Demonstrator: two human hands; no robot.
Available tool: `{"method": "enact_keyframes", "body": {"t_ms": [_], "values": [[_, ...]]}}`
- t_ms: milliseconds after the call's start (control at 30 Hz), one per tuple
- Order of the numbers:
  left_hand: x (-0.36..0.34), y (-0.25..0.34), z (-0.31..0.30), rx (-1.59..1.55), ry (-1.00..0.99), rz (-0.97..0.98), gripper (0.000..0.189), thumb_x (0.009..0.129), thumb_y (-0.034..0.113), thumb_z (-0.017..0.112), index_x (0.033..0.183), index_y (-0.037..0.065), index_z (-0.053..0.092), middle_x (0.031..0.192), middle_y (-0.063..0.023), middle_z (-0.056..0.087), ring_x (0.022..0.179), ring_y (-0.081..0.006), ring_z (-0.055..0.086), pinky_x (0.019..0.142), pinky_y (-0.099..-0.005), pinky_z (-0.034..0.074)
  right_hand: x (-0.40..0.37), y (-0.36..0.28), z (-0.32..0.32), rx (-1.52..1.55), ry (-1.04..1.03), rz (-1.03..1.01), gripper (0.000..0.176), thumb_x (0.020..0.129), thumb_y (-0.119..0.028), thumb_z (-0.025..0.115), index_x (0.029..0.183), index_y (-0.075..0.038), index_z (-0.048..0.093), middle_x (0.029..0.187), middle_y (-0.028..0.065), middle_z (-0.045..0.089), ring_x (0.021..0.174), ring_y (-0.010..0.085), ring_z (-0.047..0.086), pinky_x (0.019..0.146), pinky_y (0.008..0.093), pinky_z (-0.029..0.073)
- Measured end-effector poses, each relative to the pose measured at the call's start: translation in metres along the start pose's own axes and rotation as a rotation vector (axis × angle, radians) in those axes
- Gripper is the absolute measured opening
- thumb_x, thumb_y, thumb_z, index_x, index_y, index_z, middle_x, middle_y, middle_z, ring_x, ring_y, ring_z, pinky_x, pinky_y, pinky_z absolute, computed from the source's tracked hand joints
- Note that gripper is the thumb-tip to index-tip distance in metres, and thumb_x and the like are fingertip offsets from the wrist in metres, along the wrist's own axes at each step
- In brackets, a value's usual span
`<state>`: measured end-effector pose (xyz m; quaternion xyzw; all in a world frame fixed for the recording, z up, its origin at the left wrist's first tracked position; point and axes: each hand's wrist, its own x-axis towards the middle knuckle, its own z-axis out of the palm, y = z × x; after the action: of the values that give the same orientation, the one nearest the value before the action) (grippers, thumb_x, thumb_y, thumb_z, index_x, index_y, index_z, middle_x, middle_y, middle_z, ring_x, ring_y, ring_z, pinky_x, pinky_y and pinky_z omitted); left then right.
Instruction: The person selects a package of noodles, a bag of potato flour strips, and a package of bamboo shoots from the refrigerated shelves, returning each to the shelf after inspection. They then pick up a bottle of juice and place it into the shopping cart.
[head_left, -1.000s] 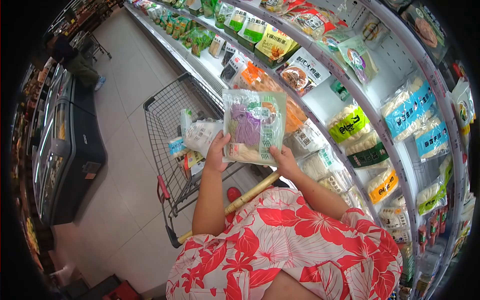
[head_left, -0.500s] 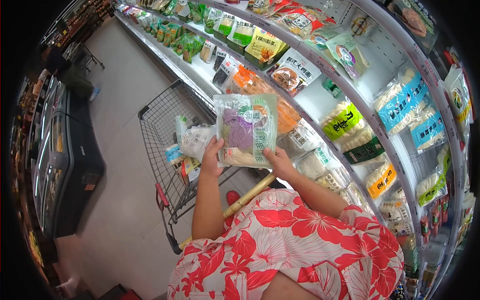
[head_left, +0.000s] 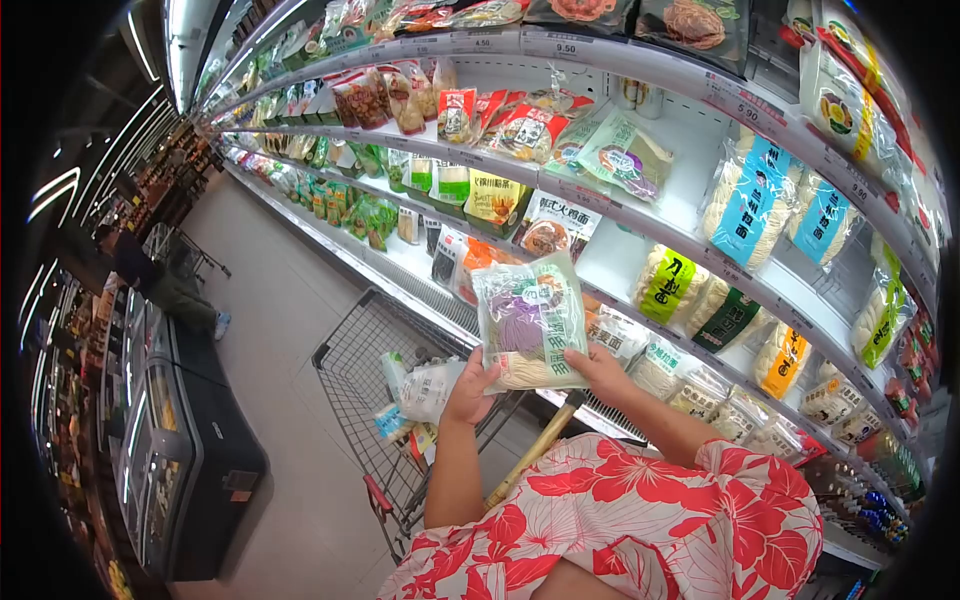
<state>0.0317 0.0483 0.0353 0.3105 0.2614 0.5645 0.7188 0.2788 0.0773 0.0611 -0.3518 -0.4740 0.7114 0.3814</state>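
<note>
A clear and pale-green packet of noodles (head_left: 530,320) is held up over the cart, showing purple, green and cream bundles inside. My left hand (head_left: 472,388) is closed on its lower left corner, and my right hand (head_left: 598,370) grips the lower right edge. Under my hands runs the cart's tan handle (head_left: 535,447). Just left of my left hand, a white plastic bag (head_left: 428,392) lies in the wire shopping cart (head_left: 345,385). On the shelf above, a similar noodle packet (head_left: 625,155) with a purple bundle leans against another.
Chilled shelves (head_left: 640,195) curve along the right, stocked with packs such as blue-labelled noodles (head_left: 752,200). Dark freezer cases (head_left: 200,450) line the left of the aisle floor (head_left: 280,370). Farther down, a person (head_left: 160,270) stands near another cart (head_left: 190,250).
The view has tilted up, bringing the upper shelves and ceiling lights into sight. The noodle packet sits lower right in the picture and slightly tilted. Both hands keep hold of it.
</note>
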Motion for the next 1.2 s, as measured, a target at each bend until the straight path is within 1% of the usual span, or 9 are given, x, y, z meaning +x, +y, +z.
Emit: {"method": "enact_keyframes", "body": {"t_ms": [300,433,567,600,767,867,933,1033,1200], "values": [[0.194,0.088,0.151,0.432,-0.344,-0.167,0.045,0.096,0.016,0.056,0.135,0.002,0.038,0.120,-0.0102,0.058,0.103,-0.0181,0.062,0.085,-0.0359,0.056,0.009,-0.156,-0.065,0.008,0.363,-0.477,0.059,0.094,-0.007,0.052,0.145,0.002,0.022,0.130,0.0151,0.049,0.106,0.0212,0.059,0.086,0.0343,0.056],[0.262,0.091,0.209,0.477,-0.223,-0.096,0.052,0.093,0.012,0.059,0.137,-0.001,0.033,0.121,-0.0174,0.054,0.104,-0.0229,0.061,0.085,-0.0365,0.056,0.028,-0.194,-0.094,0.000,0.506,-0.648,0.071,0.094,-0.006,0.053,0.149,-0.001,0.008,0.135,0.0174,0.042,0.112,0.0238,0.056,0.088,0.0370,0.057],[0.310,0.067,0.234,0.445,-0.122,0.111,0.059,0.089,0.005,0.063,0.137,-0.005,0.029,0.114,-0.0167,0.053,0.097,-0.0210,0.060,0.084,-0.0321,0.055,0.092,-0.180,-0.160,-0.347,0.637,-0.633,0.079,0.087,-0.012,0.063,0.149,-0.001,0.016,0.138,0.0205,0.042,0.116,0.0261,0.053,0.095,0.0339,0.047],[0.326,0.051,0.229,0.480,-0.099,0.123,0.056,0.086,0.001,0.063,0.135,-0.005,0.035,0.111,-0.0149,0.054,0.096,-0.0187,0.059,0.082,-0.0282,0.053,0.079,-0.193,-0.144,-0.494,0.694,-0.541,0.078,0.083,-0.010,0.064,0.148,0.000,0.020,0.143,0.0269,0.038,0.126,0.0338,0.045,0.107,0.0351,0.033],[0.354,0.016,0.215,0.758,-0.064,0.321,0.046,0.084,-0.002,0.063,0.126,-0.005,0.047,0.110,-0.0145,0.056,0.100,-0.0157,0.057,0.080,-0.0253,0.050,0.074,-0.193,-0.145,-0.713,0.736,-0.444,0.077,0.081,-0.013,0.063,0.147,-0.002,0.025,0.120,0.0264,0.057,0.107,0.0316,0.059,0.094,0.0382,0.045],[0.347,0.015,0.217,0.853,-0.087,0.445,0.047,0.080,0.003,0.068,0.123,-0.004,0.051,0.112,-0.0161,0.059,0.094,-0.0187,0.061,0.079,-0.0274,0.050,0.052,-0.212,-0.119,-0.688,0.593,-0.139,0.068,0.082,-0.015,0.062,0.142,-0.001,0.033,0.101,0.0191,0.065,0.095,0.0292,0.063,0.085,0.0409,0.049],[0.350,0.010,0.212,0.749,-0.134,0.380,0.047,0.079,0.003,0.069,0.122,-0.004,0.051,0.107,-0.0140,0.059,0.088,-0.0185,0.062,0.077,-0.0280,0.051,0.056,-0.201,-0.111,-1.407,0.759,-0.197,0.058,0.082,-0.015,0.062,0.135,-0.003,0.043,0.082,0.0108,0.064,0.081,0.0270,0.065,0.075,0.0412,0.051],[0.343,0.005,0.210,1.014,-0.134,0.390,0.046,0.081,0.002,0.068,0.122,-0.003,0.048,0.100,-0.0081,0.058,0.086,-0.0131,0.058,0.075,-0.0254,0.049,0.076,-0.191,-0.122,-1.631,0.880,-0.520,0.056,0.077,-0.015,0.066,0.130,-0.007,0.049,0.090,0.0134,0.062,0.092,0.0306,0.062,0.077,0.0410,0.050],[0.325,-0.003,0.214,1.145,-0.211,0.581,0.064,0.076,0.001,0.071,0.132,-0.004,0.041,0.101,-0.0108,0.056,0.088,-0.0182,0.057,0.080,-0.0295,0.049,0.104,-0.188,-0.136,-1.721,1.008,-0.670,0.052,0.073,-0.012,0.067,0.123,-0.009,0.053,0.109,0.0170,0.055,0.108,0.0363,0.053,0.086,0.0442,0.047]]}}
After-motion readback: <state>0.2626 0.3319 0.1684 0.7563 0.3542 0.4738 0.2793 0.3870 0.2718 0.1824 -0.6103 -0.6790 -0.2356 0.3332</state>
